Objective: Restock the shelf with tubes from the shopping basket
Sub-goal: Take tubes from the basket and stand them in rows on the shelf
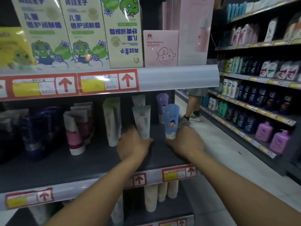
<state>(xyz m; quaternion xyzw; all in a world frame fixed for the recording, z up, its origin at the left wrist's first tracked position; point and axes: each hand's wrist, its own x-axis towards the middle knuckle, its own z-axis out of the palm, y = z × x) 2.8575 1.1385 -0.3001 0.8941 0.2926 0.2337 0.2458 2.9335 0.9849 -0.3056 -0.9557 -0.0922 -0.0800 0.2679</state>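
Observation:
Both my arms reach into the dark middle shelf point(91, 162). My left hand point(132, 144) grips the base of a white and pale-green tube point(142, 121) standing cap-down. My right hand point(184, 141) grips the base of a blue tube with a cartoon child point(170, 119), upright near the shelf's right end. Behind them stand another pale-green tube point(138, 100) and a purple tube point(161, 101). More white-green tubes point(111, 121) stand to the left. The shopping basket is out of view.
Pink-and-white tubes point(75, 132) and dark blue tubes point(32, 131) fill the shelf's left part. Boxed creams point(84, 30) sit on the shelf above, cream tubes point(151, 196) below. A person's legs point(190, 108) stand in the aisle; bottle shelves point(254, 98) line the right.

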